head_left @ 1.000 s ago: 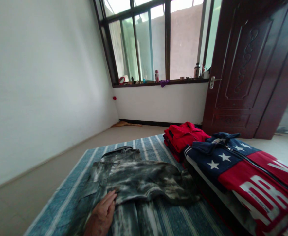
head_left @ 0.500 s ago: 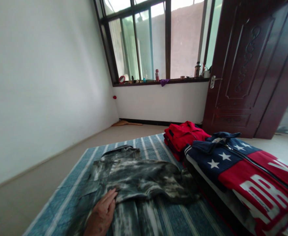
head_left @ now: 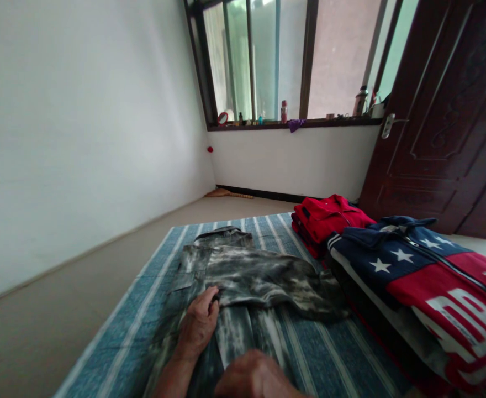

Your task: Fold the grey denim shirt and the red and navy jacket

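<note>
A grey-green camouflage jacket [head_left: 263,271] lies on the striped bed cover, one sleeve laid across it to the right. My left hand [head_left: 199,321] is on the jacket by the inner edge of that sleeve, its fingers bent and closed on the fabric. At the bottom edge, low over the jacket's near part, my right hand [head_left: 253,377] shows with rounded knuckles. It is blurred, and its fingertips are hidden. Nearest on the right is a folded navy and red jacket [head_left: 417,271] with white stars, on top of a pile.
Behind that pile sits a stack of folded red clothes [head_left: 326,218]. The blue striped bed cover [head_left: 139,309] ends at the left above the floor. A window sill [head_left: 259,127] holds small items and bottles. A dark red door [head_left: 433,138] stands at the right.
My right hand has come into view at the bottom. The left hand's fingers have gone from stretched to bent on the jacket. The whole view has shifted, moving the bed to the right.
</note>
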Tool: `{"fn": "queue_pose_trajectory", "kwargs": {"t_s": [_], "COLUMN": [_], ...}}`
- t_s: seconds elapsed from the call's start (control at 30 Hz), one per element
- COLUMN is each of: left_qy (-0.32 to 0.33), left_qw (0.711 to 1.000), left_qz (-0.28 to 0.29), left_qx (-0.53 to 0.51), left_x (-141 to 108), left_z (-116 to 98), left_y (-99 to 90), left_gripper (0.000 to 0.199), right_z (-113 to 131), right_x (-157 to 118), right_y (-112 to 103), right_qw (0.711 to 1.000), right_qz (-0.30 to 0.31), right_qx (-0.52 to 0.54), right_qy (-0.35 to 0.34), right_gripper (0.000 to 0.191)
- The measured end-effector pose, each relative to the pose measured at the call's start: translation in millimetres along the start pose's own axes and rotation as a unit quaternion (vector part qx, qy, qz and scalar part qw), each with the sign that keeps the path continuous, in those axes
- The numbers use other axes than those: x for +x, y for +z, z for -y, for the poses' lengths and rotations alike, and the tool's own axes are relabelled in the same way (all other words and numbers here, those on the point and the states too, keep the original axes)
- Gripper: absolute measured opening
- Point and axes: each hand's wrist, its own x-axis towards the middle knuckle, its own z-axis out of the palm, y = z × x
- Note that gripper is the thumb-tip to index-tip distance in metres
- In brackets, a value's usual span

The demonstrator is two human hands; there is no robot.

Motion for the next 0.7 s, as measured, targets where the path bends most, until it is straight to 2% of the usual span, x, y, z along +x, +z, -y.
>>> {"fn": "queue_pose_trajectory", "kwargs": {"t_s": [0.07, 0.13, 0.23, 0.33, 0.47, 0.7], "left_qy": [0.006, 0.017, 0.026, 0.024, 0.035, 0.012], "left_qw": [1.000, 1.000, 1.000, 0.999, 0.998, 0.995], "left_qz": [-0.005, 0.000, 0.012, 0.028, 0.047, 0.080], "left_qx": [0.002, 0.003, 0.002, 0.016, 0.039, 0.059], "left_x": [1.7, 3.7, 5.3, 4.5, 2.9, 2.2], "left_z": [-6.9, -15.1, -26.7, -35.6, -44.5, -52.9], "left_y": [-3.3, -7.3, -12.6, -16.2, -17.3, -14.4], "left_gripper": [0.025, 0.022, 0.025, 0.026, 0.025, 0.020], "right_z": [-15.3, -27.9, -43.7, -60.1, -80.8, -95.9], "right_x": [0.7, -0.6, -4.6, -10.6, -21.8, -32.5], "right_y": [-15.9, -34.3, -56.4, -65.1, -61.7, -55.7], "right_qw": [0.993, 0.979, 0.956, 0.923, 0.902, 0.902], "right_qz": [-0.030, -0.062, -0.083, -0.070, -0.063, -0.043], "right_qx": [-0.070, -0.112, -0.168, -0.251, -0.277, -0.280], "right_qy": [0.095, 0.160, 0.224, 0.283, 0.325, 0.327], "right_gripper": [0.016, 0.011, 0.020, 0.034, 0.046, 0.038]}}
